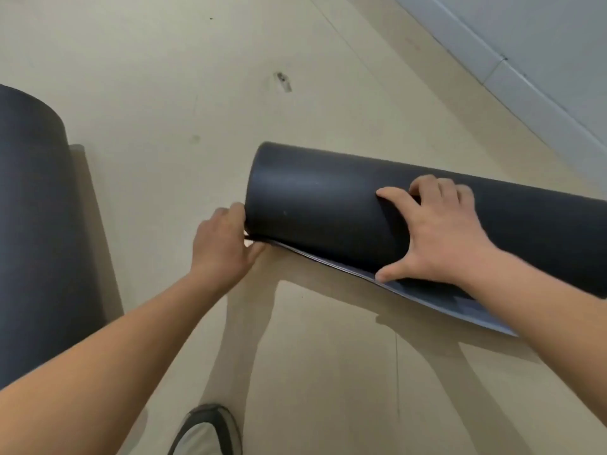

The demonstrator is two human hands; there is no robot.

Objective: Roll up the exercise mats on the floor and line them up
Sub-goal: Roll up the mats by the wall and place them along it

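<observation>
Head view: I look down at a pale floor (197, 77). A dark grey rolled mat (312, 198) lies on it, running from the middle of the frame out past the right edge. Its loose flap (473, 310) is still unrolled and lies flat on the floor below the roll, toward the lower right.

My right hand (437, 234) rests on top of the roll, right of centre. It is spread wide with the palm on the mat. The fingers reach over the curve and the thumb points down to where the flap meets the roll.

My left hand (223, 244) is at the roll's left end, touching it near the bottom corner. The fingers there are hidden behind the end of the mat, so I cannot tell whether they grip it or only press against it.

A second mat (33, 208), also dark grey and rolled, fills the left edge of the frame, well apart from the first. My shoe (207, 428) shows at the bottom centre. A light wall (542, 44) with a skirting strip crosses the upper right corner.
</observation>
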